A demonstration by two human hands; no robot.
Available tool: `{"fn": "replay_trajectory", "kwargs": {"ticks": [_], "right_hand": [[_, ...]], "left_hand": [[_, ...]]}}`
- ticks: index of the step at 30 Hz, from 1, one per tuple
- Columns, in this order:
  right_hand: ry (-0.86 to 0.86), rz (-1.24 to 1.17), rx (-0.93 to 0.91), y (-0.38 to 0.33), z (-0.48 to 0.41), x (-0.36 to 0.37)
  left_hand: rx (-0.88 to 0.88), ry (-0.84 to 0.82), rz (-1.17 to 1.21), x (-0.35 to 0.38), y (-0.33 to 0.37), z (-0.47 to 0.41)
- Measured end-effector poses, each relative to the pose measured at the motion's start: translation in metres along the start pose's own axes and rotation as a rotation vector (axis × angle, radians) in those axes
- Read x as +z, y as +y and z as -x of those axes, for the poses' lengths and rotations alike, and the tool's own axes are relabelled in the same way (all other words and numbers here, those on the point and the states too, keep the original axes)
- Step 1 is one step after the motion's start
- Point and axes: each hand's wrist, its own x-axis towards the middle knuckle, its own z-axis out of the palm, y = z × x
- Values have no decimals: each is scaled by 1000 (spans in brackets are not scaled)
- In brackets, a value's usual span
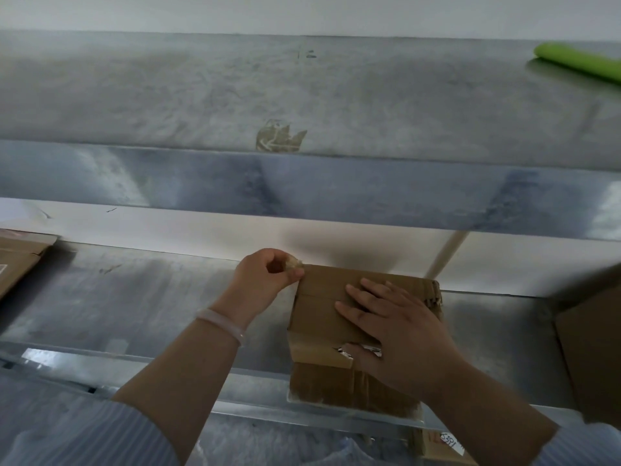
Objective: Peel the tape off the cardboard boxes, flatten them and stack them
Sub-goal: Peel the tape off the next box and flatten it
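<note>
One cardboard box [319,317], one tape end [293,263] between left fingers [267,256], right fingers [369,292] flat on top.

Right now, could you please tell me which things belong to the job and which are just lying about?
Job: cardboard box under the flat right hand; tape pinched by the left hand; flattened cardboard, far left; second box, far right.
Lying about: green roll and brown scrap on the upper shelf; pale stick behind the box.

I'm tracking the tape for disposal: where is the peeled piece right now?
In the head view, mid-frame, the peeled tape is pinched in the left hand at the far left corner of the cardboard box, which the right hand presses down.
</note>
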Motion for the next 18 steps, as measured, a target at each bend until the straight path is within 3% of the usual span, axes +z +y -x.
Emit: {"fn": "replay_trajectory", "kwargs": {"ticks": [10, 14, 18], "right_hand": [[19, -220, 35, 4, -2, -5], [0, -235, 51, 3, -2, -6], [-13, -231, 52, 3, -2, -5]], "left_hand": [[-129, 146, 211, 14, -3, -8], [67, 190, 33, 15, -1, -3], [148, 20, -147, 1, -4, -3]]}}
